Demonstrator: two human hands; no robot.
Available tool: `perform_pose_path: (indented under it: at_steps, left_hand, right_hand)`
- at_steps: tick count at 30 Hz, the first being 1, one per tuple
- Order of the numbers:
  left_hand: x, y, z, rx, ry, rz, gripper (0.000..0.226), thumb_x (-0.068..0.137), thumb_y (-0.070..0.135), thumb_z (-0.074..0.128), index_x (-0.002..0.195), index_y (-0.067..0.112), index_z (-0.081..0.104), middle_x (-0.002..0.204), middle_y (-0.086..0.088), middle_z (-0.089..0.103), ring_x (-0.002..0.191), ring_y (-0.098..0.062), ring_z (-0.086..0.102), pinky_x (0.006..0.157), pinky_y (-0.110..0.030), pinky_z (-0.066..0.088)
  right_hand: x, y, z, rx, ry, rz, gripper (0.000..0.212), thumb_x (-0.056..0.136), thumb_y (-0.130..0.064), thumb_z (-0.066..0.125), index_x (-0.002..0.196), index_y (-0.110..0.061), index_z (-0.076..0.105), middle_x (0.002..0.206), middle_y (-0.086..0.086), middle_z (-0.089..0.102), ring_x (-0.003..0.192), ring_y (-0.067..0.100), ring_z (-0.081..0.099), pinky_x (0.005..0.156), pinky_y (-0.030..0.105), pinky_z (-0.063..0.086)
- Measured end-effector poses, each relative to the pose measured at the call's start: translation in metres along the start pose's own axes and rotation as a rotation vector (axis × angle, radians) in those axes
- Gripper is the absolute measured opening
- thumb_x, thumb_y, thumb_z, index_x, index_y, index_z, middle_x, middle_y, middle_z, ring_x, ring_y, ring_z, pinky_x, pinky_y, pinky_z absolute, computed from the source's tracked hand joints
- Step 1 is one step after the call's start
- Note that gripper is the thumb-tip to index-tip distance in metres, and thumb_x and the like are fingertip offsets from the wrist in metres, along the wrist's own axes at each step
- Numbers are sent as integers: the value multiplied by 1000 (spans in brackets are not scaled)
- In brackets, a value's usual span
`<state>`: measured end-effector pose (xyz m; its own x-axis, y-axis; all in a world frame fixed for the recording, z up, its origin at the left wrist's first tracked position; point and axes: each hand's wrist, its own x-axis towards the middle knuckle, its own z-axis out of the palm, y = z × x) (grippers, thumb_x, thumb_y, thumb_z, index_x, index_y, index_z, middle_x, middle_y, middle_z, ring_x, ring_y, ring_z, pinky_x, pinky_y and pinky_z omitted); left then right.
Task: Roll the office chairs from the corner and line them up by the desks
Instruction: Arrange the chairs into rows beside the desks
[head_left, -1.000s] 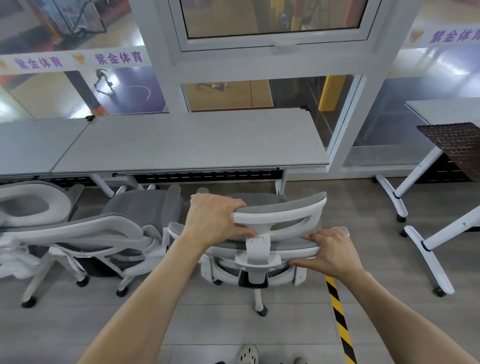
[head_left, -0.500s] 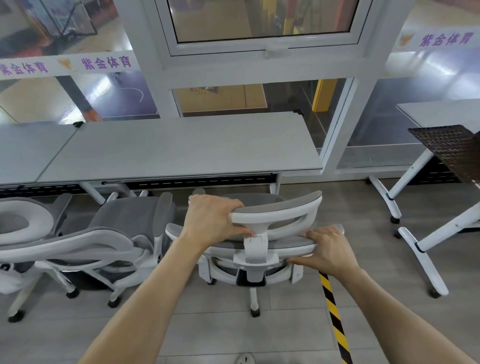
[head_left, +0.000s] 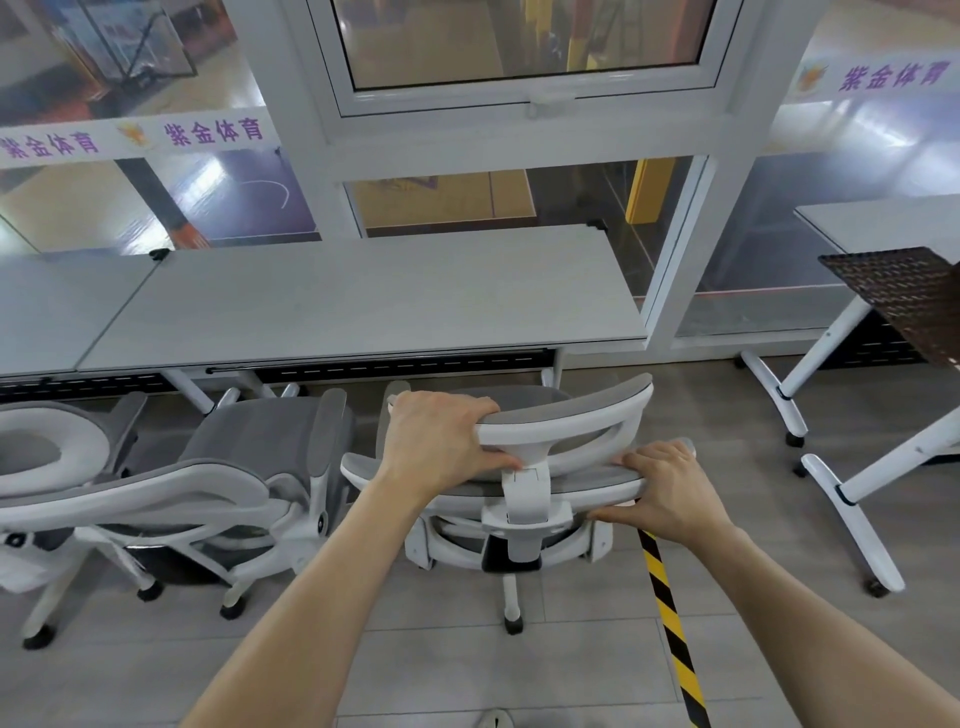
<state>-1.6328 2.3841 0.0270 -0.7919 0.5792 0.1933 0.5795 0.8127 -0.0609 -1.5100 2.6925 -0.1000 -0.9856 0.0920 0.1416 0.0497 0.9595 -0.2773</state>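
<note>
Still easing the office chair (head_left: 524, 499) toward the desk (head_left: 363, 301), beside the neighbouring chair (head_left: 260, 441); left hand (head_left: 441, 441) gripping the headrest (head_left: 571, 415), right hand (head_left: 670, 488) curling fingers round the backrest (head_left: 587, 475); nearly lined up.

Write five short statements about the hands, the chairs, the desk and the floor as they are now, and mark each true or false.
1. The left hand grips the headrest of the chair. True.
2. The right hand hangs free at the person's side. False: it holds the top edge of the chair back.
3. A second chair stands to the left of the held one. True.
4. The floor tape is striped red and white. False: it is striped yellow and black.
5. The held chair stands in front of the desk, its back toward the person. True.
</note>
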Motion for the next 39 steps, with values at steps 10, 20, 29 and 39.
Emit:
perform_pose_path:
  at_steps: [10,20,29,39]
  left_hand:
    - [-5,14,-31,-87,-70,-98,65,70,91,74,113,43,74,96,21,75,96,-8,70,87,-39,55]
    - [-80,95,-75,-71,-15,-380,68,95,54,76,156,31,57,161,8,56,149,-21,52,126,-43,38]
    - [-301,267,-61,-120,-441,-927,53,104,56,62,152,34,55,150,8,61,135,-22,63,104,-40,54]
    - [-527,464,-97,-109,-443,-1354,39,100,52,63,135,35,67,133,5,70,126,-24,67,96,-40,54]
  right_hand:
    - [4,-9,-9,-41,-53,14,92,64,-108,56,114,-33,75,108,-14,72,112,15,63,108,35,44]
    - [0,6,-51,-111,-285,-267,66,100,-62,62,153,-24,52,150,3,61,140,27,55,113,39,40]
    - [-123,2,-73,-114,-516,-650,29,98,-48,62,108,-20,61,108,2,63,107,27,67,79,41,54]
    - [-344,-59,-57,-84,-669,-1046,45,101,-50,62,133,-18,64,126,5,68,118,30,65,94,42,56]
